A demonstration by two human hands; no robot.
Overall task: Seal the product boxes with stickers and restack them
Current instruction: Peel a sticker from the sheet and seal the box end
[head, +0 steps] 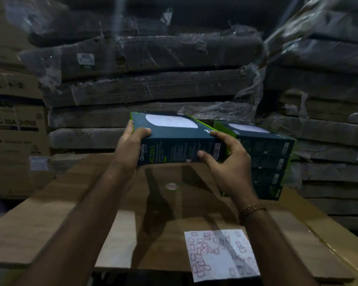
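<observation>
**Box held up between both hands, stack waiting to the right**

Nearest the camera, just below the right forearm, lies a white sheet (pixel 221 254) printed with small reddish outlines, most likely the sticker backing, though the marks are too blurred to say whether any stickers are left on it. It rests on the flat brown cardboard (pixel 60 203) that serves as the work surface under both arms.

Above that, the left hand (pixel 130 141) grips the near-left corner of a dark teal box (pixel 174 139), thumb curled over the top face and fingers out of sight behind the left side. The right hand (pixel 227 162) curls round the box's right end, thumb against the front panel and fingers over the top edge; a beaded bracelet (pixel 251 209) sits on that wrist. The box is clear of the cardboard, tilted slightly down to the right, its front text panel facing the camera.

Just right of the right hand stands a stack (pixel 267 162) of matching boxes, four or so high; the held box's right end nearly meets the top one. A small round red mark (pixel 172 186) shows on the cardboard below the box.

Judging by this, the step in hand is either inspecting the flap end or carrying the box to the stack. No seal is visible from here. If unsealed, the next move needs a free hand for the sheet; if sealed, a level set-down squared on the stack.
</observation>
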